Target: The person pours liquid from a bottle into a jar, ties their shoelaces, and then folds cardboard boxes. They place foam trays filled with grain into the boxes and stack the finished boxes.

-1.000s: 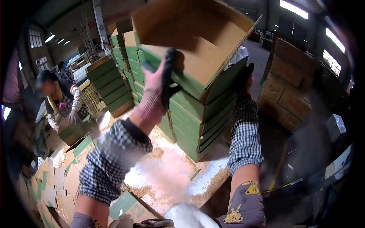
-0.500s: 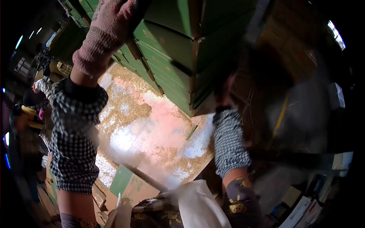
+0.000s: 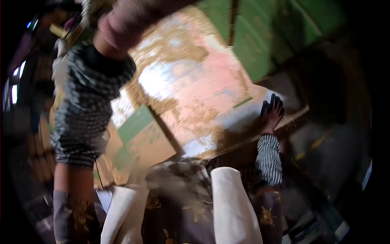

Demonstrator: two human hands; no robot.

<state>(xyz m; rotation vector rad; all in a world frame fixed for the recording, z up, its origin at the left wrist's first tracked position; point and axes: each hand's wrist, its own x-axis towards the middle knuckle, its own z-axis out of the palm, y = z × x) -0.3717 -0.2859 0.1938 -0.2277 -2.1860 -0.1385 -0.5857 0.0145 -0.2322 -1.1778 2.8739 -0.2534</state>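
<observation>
My left hand [image 3: 142,18] wears a pink knitted glove and reaches up across the top edge of the view, where its fingers are hidden. Its checked sleeve blurs with motion. At the right, my right hand [image 3: 273,114] has its dark-covered fingers spread at the edge of a worktop [image 3: 203,77] that is patchy pink and white with brown crumbs scattered over it. Beyond that hand stands a stack of green boxes [image 3: 254,44], cut off by the top of the view. A thin green strip [image 3: 243,102] lies on the worktop between the stack and my right hand.
A green and brown cardboard piece [image 3: 148,138] lies at the near left corner of the worktop. More cardboard pieces [image 3: 44,138] are stacked at the far left. A yellow line [image 3: 319,142] marks the dark floor at the right.
The view has swung, and the green stack now appears farther up and right. My right hand has come away from the stack's side and shows with spread fingers at the worktop's edge.
</observation>
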